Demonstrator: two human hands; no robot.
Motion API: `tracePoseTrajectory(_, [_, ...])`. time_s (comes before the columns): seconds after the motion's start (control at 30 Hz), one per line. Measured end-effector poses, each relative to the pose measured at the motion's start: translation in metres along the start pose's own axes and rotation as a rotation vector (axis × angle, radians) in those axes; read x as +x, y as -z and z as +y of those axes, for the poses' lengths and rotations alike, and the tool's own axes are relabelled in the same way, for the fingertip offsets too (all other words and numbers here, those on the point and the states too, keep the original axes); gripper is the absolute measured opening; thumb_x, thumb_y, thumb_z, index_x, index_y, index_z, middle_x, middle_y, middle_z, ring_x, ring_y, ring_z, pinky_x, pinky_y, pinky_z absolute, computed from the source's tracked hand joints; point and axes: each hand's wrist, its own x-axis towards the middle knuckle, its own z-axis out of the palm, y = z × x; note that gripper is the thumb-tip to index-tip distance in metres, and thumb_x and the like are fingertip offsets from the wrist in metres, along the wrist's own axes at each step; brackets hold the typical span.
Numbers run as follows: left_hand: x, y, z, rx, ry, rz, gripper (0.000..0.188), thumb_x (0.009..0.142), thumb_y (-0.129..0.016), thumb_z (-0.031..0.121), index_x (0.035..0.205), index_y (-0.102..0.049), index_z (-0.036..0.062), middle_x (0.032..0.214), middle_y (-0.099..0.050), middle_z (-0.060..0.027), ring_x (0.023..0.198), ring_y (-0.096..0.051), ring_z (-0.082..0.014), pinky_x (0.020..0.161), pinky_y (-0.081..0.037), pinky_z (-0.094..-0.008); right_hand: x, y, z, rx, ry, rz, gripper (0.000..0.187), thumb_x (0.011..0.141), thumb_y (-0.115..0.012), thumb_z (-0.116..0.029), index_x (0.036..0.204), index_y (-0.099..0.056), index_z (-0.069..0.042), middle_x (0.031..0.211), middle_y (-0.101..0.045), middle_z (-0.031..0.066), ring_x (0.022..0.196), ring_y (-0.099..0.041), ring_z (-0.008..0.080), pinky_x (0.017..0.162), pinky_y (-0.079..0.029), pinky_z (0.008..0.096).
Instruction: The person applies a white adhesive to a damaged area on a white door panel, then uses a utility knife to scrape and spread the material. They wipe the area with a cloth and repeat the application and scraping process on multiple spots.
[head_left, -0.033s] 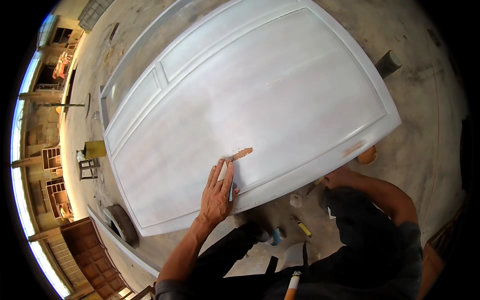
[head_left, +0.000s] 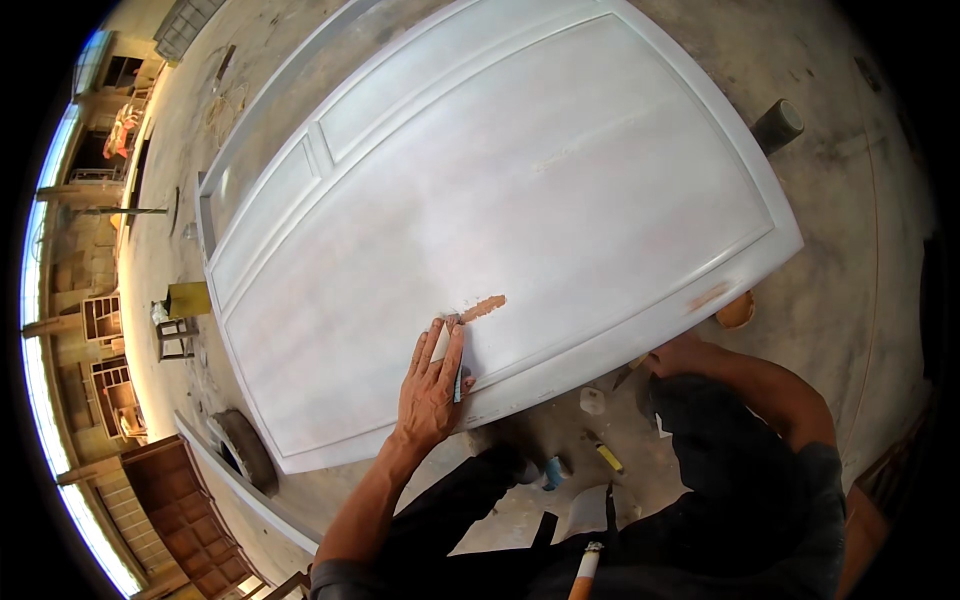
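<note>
My left hand lies over a white-painted panel, its fingers stretched forward. Pressed beneath them is a folded pale sheet, probably sandpaper, whose blue-grey edge shows beside the thumb. Just past the fingertips a brown filler patch marks the white surface. My right hand is low beside the panel's near edge, near my knee. It is closed on what looks like a putty knife, with the thin blade pointing down and left; the fingers are partly hidden.
Another brown patch is on the panel's near rim, above an orange-brown bowl. A dark cylinder stands by the right edge. On the floor lie a yellow tool and a tyre. A cigarette shows at the bottom.
My left hand has shifted very slightly to the left on the panel. My right hand looks unmoved.
</note>
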Motion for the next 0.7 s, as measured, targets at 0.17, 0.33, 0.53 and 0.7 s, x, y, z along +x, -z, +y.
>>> tracePoseTrajectory(0.17, [0.023, -0.016, 0.010, 0.000, -0.077, 0.019, 0.081, 0.088, -0.069, 0.002, 0.159, -0.031, -0.0007, 0.154, -0.049, -0.0229, 0.151, -0.035, -0.0408, 0.124, -0.028, -0.0552, 0.005, 0.004, -0.006, -0.006, 0.002, 0.015, 0.039, 0.084, -0.068, -0.023, 0.120, -0.072, -0.007, 0.117, -0.069, 0.0178, 0.114, -0.062, 0.0402, 0.100, -0.049, 0.0518])
tracePoseTrajectory(0.33, [0.019, 0.000, 0.003, 0.105, -0.088, -0.006, 0.075, 0.089, -0.073, 0.010, 0.155, -0.039, -0.0042, 0.150, -0.055, -0.0198, 0.149, -0.040, -0.0373, 0.124, -0.031, -0.0511, 0.002, 0.002, -0.002, 0.044, -0.060, -0.043, 0.042, 0.083, -0.067, -0.020, 0.123, -0.070, -0.006, 0.121, -0.068, 0.0180, 0.117, -0.061, 0.0405, 0.102, -0.047, 0.0525])
tracePoseTrajectory(0.53, [0.032, -0.010, 0.026, 0.044, -0.013, 0.073, 0.078, 0.087, -0.071, 0.002, 0.157, -0.036, -0.0031, 0.150, -0.054, -0.0199, 0.151, -0.037, -0.0369, 0.124, -0.028, -0.0538, 0.031, 0.000, -0.009, -0.062, 0.042, -0.214, 0.048, 0.082, -0.068, -0.024, 0.128, -0.067, -0.007, 0.128, -0.065, 0.0198, 0.123, -0.058, 0.0404, 0.105, -0.046, 0.0517])
tracePoseTrajectory(0.7, [0.021, -0.012, 0.016, 0.071, 0.019, 0.113, 0.078, 0.087, -0.072, 0.002, 0.156, -0.037, -0.0039, 0.153, -0.051, -0.0198, 0.152, -0.035, -0.0367, 0.125, -0.028, -0.0527, 0.014, -0.001, -0.004, -0.035, -0.050, 0.006, 0.054, 0.086, -0.070, -0.033, 0.133, -0.064, -0.007, 0.133, -0.062, 0.0203, 0.126, -0.055, 0.0435, 0.108, -0.042, 0.0560])
